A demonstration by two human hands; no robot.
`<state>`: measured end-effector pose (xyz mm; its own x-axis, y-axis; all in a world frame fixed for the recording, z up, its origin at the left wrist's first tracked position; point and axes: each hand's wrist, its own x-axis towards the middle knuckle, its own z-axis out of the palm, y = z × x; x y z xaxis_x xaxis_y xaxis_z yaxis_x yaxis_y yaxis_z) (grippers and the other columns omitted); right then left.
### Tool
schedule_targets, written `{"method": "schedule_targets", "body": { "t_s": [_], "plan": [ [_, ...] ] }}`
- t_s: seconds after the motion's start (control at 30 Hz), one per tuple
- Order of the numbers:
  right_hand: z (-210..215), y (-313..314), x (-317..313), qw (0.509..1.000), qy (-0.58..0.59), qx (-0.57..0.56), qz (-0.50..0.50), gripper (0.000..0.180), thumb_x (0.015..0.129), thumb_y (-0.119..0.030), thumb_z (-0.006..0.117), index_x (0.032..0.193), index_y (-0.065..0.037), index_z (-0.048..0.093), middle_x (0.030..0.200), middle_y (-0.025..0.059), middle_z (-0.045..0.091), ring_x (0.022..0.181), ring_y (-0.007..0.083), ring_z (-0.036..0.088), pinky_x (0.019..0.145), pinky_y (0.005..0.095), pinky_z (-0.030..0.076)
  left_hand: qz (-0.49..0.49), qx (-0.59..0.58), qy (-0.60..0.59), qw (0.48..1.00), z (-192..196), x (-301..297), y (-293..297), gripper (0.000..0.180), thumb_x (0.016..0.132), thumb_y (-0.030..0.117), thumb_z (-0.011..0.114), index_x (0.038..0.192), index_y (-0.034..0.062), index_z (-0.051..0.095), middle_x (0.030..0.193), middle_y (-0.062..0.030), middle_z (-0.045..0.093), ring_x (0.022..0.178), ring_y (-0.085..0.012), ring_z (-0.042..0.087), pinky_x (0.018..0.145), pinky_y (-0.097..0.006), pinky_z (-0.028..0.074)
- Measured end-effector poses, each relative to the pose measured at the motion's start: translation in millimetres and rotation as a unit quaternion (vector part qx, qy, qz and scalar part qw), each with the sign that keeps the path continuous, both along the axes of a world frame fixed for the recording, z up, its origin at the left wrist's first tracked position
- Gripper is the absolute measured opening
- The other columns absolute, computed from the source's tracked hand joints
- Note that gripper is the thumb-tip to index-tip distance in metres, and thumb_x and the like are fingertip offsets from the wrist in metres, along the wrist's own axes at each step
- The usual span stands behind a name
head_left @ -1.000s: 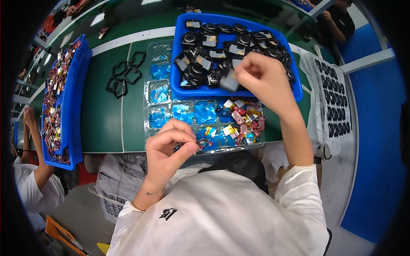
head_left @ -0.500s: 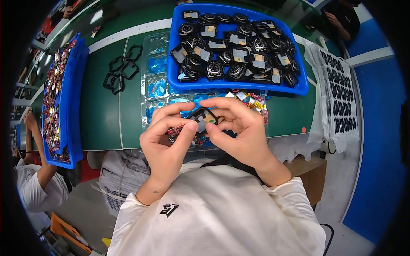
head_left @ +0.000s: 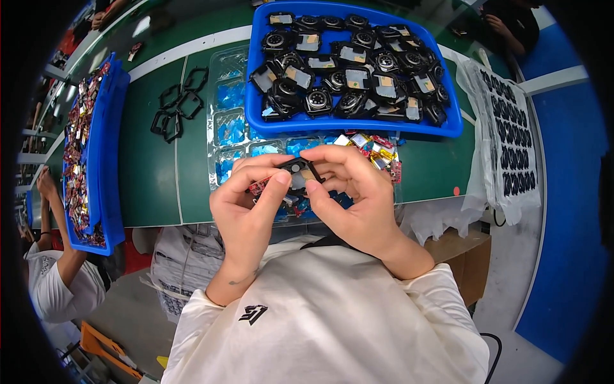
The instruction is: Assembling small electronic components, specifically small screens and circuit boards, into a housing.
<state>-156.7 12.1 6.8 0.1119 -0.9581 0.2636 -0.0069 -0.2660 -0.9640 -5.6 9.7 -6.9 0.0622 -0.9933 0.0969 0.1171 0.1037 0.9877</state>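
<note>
Above the tabletop's (head_left: 150, 185) near edge, the right hand (head_left: 354, 189) is gripping a black casing (head_left: 299, 177); the left hand (head_left: 246, 203), holding a red board (head_left: 257, 186) (partly hidden), is apparently steadying the casing.

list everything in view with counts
held casing: one, black and grey, centre
small board: one, red, beside held casing
big tub: one, blue, top centre
tub casings: many, black, in big tub
tray: one, clear, centre
film pieces: many, blue, in tray
loose parts: many, silver, yellow, red, tray's right
frames: about five, black, left of tray
side bin: at least one, blue, far left
bin parts: many, mostly red, in side bin
rowed parts: many, black, on white wrapping, right
carton: one, brown, lower right
rack: one, orange, lower left
table: one, green, under tray
other people: at least two, white and black tops, edges
shirt: one, white, bottom centre
left hand: one, bare, centre
right hand: one, bare, centre
</note>
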Motion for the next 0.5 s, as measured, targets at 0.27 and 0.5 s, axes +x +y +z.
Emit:
{"method": "schedule_targets", "body": {
  "t_s": [0.27,0.5],
  "plan": [
    [-5.5,-1.1,1.7,0.999,0.034,-0.035,-0.015,0.028,0.080,0.003,0.061,0.107,0.002,0.056,0.090,0.0103,0.065,0.076,0.0151,0.067,0.066,0.0260,0.056,0.007,0.022,0.029,0.999,2.4,-5.7,3.9,0.002,0.078,-0.001,0.066,0.078,-0.0003,0.064,0.093,-0.0093,0.067,0.083,-0.0129,0.052,0.077,-0.025,0.040],
    [-6.7,-2.6,4.4,0.998,0.015,-0.055,-0.036,0.018,0.079,0.001,0.063,0.098,0.002,0.064,0.084,0.0107,0.067,0.071,0.0141,0.067,0.061,0.0239,0.055,0.027,-0.070,-0.103,0.992,-1.2,-4.9,4.3,0.006,0.074,-0.003,0.068,0.075,0.0009,0.063,0.089,-0.0068,0.068,0.084,-0.0144,0.051,0.076,-0.026,0.040]
  ]
}}
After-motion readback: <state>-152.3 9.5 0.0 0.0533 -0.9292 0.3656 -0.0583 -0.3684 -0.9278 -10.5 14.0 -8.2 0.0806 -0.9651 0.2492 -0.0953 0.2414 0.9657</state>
